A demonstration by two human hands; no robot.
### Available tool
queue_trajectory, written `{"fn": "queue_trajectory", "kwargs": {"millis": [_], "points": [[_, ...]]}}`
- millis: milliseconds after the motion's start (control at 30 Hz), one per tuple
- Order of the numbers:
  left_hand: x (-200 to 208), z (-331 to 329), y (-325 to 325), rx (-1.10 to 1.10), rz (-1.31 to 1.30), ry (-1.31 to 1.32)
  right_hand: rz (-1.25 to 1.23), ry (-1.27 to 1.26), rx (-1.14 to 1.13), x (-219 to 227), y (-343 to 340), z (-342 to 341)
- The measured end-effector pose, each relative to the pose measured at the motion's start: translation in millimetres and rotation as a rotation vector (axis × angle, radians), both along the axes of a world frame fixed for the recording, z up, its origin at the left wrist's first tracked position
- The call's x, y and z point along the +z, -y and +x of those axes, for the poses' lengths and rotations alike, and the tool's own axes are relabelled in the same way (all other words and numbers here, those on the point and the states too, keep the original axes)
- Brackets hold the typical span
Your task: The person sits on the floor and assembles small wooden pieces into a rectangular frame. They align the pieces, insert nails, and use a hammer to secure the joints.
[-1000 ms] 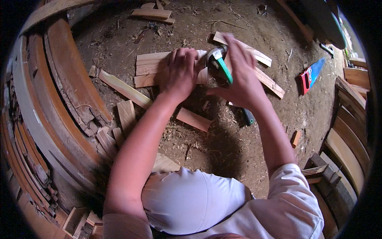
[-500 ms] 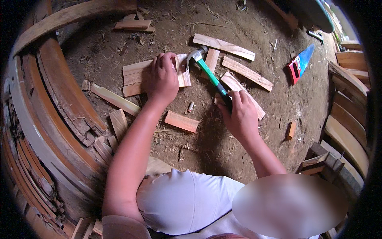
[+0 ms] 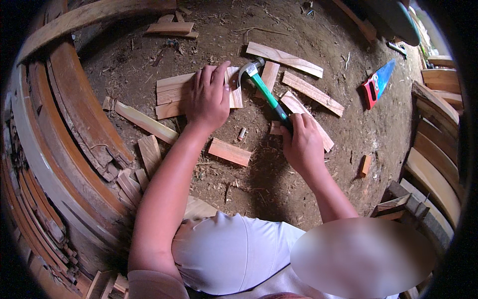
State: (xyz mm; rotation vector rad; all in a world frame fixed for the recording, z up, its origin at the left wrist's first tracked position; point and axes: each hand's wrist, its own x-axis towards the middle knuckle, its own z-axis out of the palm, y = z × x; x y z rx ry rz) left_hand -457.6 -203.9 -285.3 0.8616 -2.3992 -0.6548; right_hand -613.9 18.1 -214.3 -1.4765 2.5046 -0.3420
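My left hand (image 3: 209,99) lies over a panel of short wooden boards (image 3: 172,94) on the dirt floor, fingers stretched out and spread. A lighter wooden crosspiece (image 3: 235,97) shows beside its fingertips, across the panel's right end. My right hand (image 3: 304,142) is wrapped round the dark end of a green-handled claw hammer (image 3: 266,89). The hammer's metal head is at the crosspiece's right edge, its claw curving toward the wood; whether they touch I cannot tell. Beneath my left palm, part of the boards is hidden.
Loose wooden slats (image 3: 311,93) lie right of the hammer. A short wooden block (image 3: 230,152) and a small cylindrical piece (image 3: 242,134) are nearer me. A red-handled handsaw (image 3: 371,92) rests farther right. Long planks (image 3: 82,99) are stacked at left, more timber (image 3: 433,174) at right.
My left hand's fingers have straightened from a bent pose over the boards. The hammer stays in my right hand at nearly the same place; the whole view has shifted slightly.
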Motion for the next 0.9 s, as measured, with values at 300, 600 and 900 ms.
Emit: {"fn": "queue_trajectory", "kwargs": {"millis": [300,600,900], "points": [[-3.1,-2.7,-3.2,0.006,-0.082,0.036,-0.113,-0.086,0.033,-5.1,-0.7,-8.2],[-14.5,-1.0,-2.6,0.001,-0.109,0.004,-0.208,0.223,-0.052,48.4,-13.7,-17.0],[-10.9,1.6,-2.5,-0.007,-0.108,0.071,-0.086,0.482,-0.092,61.7,-8.6,-2.3]]}}
